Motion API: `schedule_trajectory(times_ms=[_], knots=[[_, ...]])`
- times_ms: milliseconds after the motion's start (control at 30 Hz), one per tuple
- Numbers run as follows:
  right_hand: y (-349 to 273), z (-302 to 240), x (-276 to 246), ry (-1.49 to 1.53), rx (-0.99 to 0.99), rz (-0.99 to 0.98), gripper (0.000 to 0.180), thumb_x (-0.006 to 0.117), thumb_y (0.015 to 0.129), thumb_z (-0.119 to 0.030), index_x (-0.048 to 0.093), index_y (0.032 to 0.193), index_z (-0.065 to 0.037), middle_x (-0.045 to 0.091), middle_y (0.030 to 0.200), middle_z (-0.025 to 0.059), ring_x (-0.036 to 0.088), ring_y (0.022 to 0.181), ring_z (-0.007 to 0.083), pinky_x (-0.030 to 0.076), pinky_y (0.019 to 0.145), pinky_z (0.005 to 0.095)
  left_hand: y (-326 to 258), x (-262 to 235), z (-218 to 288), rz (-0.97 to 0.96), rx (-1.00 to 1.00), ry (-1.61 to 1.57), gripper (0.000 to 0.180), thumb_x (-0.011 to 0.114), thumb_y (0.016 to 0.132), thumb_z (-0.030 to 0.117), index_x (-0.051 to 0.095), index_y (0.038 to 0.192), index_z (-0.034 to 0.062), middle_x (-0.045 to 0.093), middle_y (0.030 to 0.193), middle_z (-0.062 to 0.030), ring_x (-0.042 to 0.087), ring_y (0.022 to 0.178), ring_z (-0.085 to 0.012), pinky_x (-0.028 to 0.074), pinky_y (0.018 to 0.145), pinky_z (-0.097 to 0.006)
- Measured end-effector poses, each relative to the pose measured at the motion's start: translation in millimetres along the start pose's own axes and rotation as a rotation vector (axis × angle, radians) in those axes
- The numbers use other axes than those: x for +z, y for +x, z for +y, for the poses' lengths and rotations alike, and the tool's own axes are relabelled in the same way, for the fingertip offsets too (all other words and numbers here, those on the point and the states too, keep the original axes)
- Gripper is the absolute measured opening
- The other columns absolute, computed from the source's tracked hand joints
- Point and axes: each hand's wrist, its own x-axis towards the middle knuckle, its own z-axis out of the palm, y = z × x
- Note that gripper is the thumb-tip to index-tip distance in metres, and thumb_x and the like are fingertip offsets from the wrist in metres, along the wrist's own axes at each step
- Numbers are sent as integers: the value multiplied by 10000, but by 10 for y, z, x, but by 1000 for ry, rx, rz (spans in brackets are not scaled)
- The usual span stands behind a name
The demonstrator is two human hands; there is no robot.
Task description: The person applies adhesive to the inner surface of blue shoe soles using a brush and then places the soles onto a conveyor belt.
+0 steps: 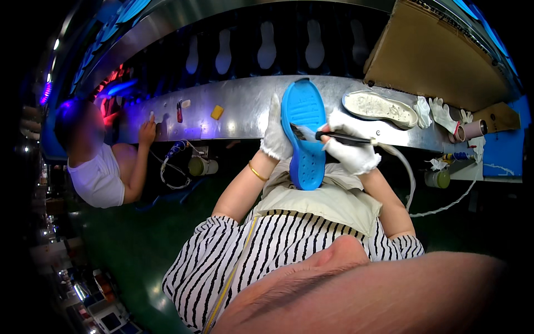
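Observation:
A blue shoe sole (305,103) stands lengthwise in front of me, its toe end over the metal bench and its heel end low near my lap. My left hand (276,133), in a white glove, grips the sole along its left edge. In my gloved right hand (351,151) is a brush (357,140) with a dark handle and a pale hose running from its back end. The bristles are at the inner face of the sole, around its middle. Whether they press on it cannot be made out.
A white sole-shaped piece (381,109) and spare white gloves (443,116) lie on the metal bench (245,106), with a large cardboard box (434,55) behind. Further left are a yellow block (217,112) and a co-worker (103,167). Dark sole shapes (267,47) line the far side.

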Motion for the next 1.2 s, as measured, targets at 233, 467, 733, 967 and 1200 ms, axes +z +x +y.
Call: schedule_trajectory(times_ms=[233,467,733,967,1200], knots=[[-207,182,-65,147,158,123,102,700,780,-52,652,868,-31,665,851,59,614,769,115,509,716,278,-169,-125,-358,-34,-115,294,942,229,810,790,276,1426,80,535,1246,-174,579,1079,-301,479,965,-437],[-12,140,-48,259,96,115,110,680,849,-37,594,916,-32,656,940,82,606,801,118,508,739,260,125,71,-208,-24,165,221,1080,251,708,883,353,1378,43,546,1247,-164,577,1109,-297,498,948,-439],[139,-187,-57,253,-224,-17,132,726,759,17,632,846,-15,670,910,94,644,834,149,521,749,283,410,27,43,-288,255,-168,1142,337,656,905,405,1362,10,547,1266,-167,589,1073,-310,519,907,-459],[113,-48,-1,615,51,69,156,701,793,31,600,895,-31,652,888,73,622,818,117,516,736,264,515,103,266,-582,314,-213,1206,455,601,889,343,1395,-12,489,1333,-203,538,1164,-373,491,956,-489],[158,27,-108,319,15,-25,115,665,785,28,583,846,-24,629,963,80,595,779,125,512,711,274,528,116,428,-539,325,265,1135,534,623,829,393,1351,-31,504,1300,-232,580,1125,-325,568,850,-415]])
